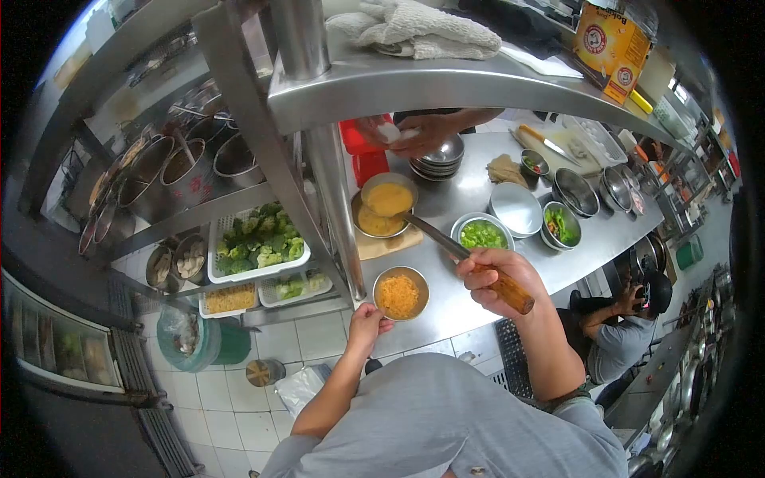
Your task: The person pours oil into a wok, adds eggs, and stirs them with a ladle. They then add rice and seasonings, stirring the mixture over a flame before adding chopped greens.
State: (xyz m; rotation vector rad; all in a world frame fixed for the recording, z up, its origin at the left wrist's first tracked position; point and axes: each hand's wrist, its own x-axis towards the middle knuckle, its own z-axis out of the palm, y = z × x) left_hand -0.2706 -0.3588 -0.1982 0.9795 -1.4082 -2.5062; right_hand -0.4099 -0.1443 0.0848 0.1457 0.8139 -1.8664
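Observation:
My right hand [504, 280] is wrapped round the wooden handle of a ladle [388, 197]. The ladle's bowl holds yellow liquid and is over a metal bowl [381, 225] of the same yellow liquid, which rests on a wooden board [402, 243]. With fingers pinched at its rim, my left hand [368, 326] holds a small metal bowl [399, 293] of shredded orange food at the counter's near edge. To the right of the ladle is a bowl of chopped green pieces [483, 233].
Across the steel counter [446, 275], a co-worker's hands [426, 134] hold something white above stacked bowls [440, 157]. A knife [550, 143] lies at the back. A steel shelf [446, 89] spans overhead. Broccoli trays [259, 243] stand left; another person [633, 327] is at right.

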